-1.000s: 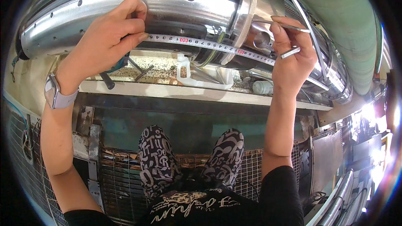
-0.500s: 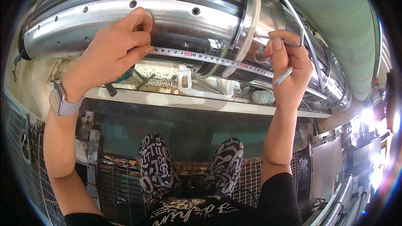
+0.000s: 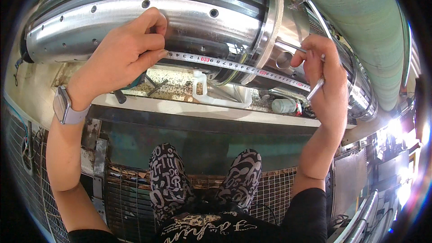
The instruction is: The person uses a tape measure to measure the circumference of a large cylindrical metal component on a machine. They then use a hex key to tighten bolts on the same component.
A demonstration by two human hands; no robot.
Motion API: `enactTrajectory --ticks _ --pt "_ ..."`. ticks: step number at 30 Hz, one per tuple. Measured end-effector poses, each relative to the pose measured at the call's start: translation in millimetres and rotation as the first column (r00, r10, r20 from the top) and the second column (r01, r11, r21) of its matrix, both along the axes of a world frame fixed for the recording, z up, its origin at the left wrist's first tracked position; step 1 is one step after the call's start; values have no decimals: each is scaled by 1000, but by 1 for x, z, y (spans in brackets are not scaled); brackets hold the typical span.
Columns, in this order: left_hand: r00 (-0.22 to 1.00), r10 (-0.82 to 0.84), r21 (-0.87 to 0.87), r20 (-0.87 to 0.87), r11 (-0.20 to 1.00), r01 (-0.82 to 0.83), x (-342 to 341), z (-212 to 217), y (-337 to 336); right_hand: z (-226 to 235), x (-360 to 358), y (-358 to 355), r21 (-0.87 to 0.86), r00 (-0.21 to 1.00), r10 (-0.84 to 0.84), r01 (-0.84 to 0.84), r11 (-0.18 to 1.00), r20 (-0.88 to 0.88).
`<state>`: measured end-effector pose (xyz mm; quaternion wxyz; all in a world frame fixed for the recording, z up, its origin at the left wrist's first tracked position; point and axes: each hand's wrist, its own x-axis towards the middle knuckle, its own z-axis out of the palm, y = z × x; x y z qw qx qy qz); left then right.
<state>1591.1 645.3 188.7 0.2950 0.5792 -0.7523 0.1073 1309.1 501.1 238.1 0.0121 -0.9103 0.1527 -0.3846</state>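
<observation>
A white measuring tape (image 3: 231, 65) is stretched along the lower side of a large shiny steel roller (image 3: 189, 27). My left hand (image 3: 126, 51), closed with thumb and finger pinched, holds one end of the tape against the roller. My right hand (image 3: 326, 69) curls round a thin bent metal rod (image 3: 290, 45) near the collar. A cut metal end (image 3: 316, 89) pokes out below the palm; whether it belongs to the same rod is hidden. Rightward, the tape runs behind my right hand, and its far end is not visible. A ring-shaped collar (image 3: 268, 31) circles the roller.
Below the roller, a ledge (image 3: 216, 112) carries a cut white plastic jug (image 3: 220, 95), a small clear bottle (image 3: 284, 105) and a dark-handled tool (image 3: 119, 96). A thick green roller (image 3: 369, 31) lies at the upper right. A bent metal bracket (image 3: 321, 15) stands beside my right hand.
My right hand has shifted right and slightly down, uncovering more of the tape and bottle. The rod in it has moved too. My left hand stays at nearly the same spot.
</observation>
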Motion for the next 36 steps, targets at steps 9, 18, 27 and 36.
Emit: enactTrajectory --ticks 9,18,27,36 --pt "1000 -19 11 -12 1000 19 2 -1 -2 31 -9 1 -462 901 -30 -192 866 -432" --pt "1000 -6 6 16 1000 6 3 -7 3 -22 -41 47 180 989 135 -144 973 61" --pt "1000 17 17 19 1000 -17 2 1 -2 -223 50 -127 287 796 -120 349 892 -594" --pt "998 -7 -9 64 1000 8 11 -13 -6 -235 15 -128 605 835 51 353 714 -547"
